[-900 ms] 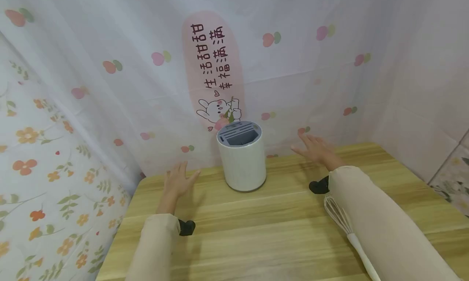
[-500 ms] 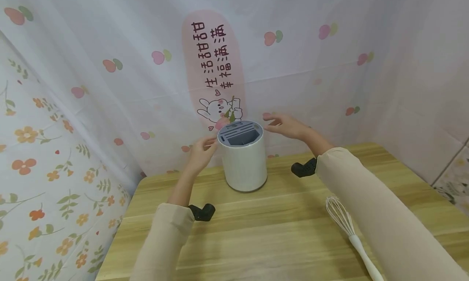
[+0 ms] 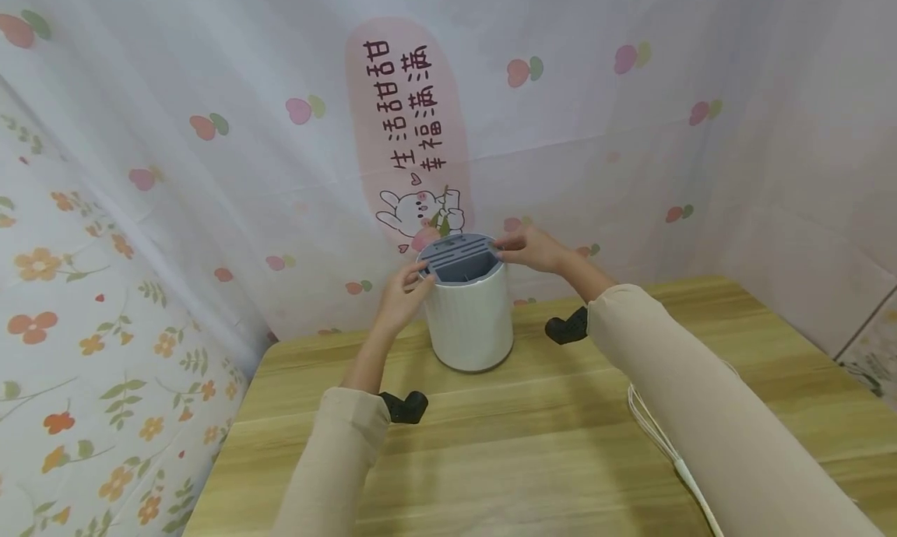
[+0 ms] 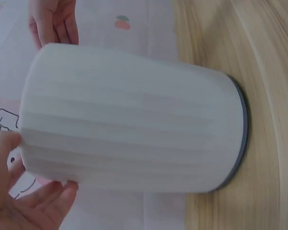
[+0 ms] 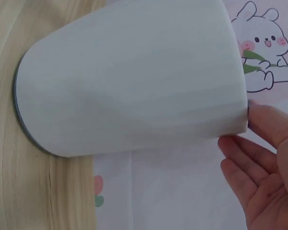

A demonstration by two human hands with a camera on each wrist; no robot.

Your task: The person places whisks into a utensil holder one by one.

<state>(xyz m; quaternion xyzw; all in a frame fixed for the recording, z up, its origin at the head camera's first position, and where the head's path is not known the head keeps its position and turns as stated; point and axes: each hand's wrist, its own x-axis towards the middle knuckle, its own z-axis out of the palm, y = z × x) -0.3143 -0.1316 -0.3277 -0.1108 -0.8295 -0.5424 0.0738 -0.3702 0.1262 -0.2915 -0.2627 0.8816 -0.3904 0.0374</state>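
A white cylindrical utensil holder (image 3: pixel 468 327) with a grey slotted insert (image 3: pixel 459 257) stands upright near the table's back edge. At the left of its rim, my left hand (image 3: pixel 402 300) pinches the top edge, with fingertips against the outer wall in the left wrist view. My right hand (image 3: pixel 536 250) pinches the opposite side of the rim; the right wrist view has its thumb (image 5: pixel 269 120) at the top edge and other fingers below, by the wall. The exact hold on the insert is hard to tell.
A white whisk (image 3: pixel 683 471) lies on the wooden table (image 3: pixel 483 443) at the right, partly hidden by my right sleeve (image 3: pixel 687 389). A printed curtain (image 3: pixel 561 148) hangs right behind the table, and a floral one (image 3: pixel 105 350) to the left.
Both hands have moved inward from either side of the utensil holder to its rim and now grip it. The holder stays in place. My right sleeve now covers more of the whisk.
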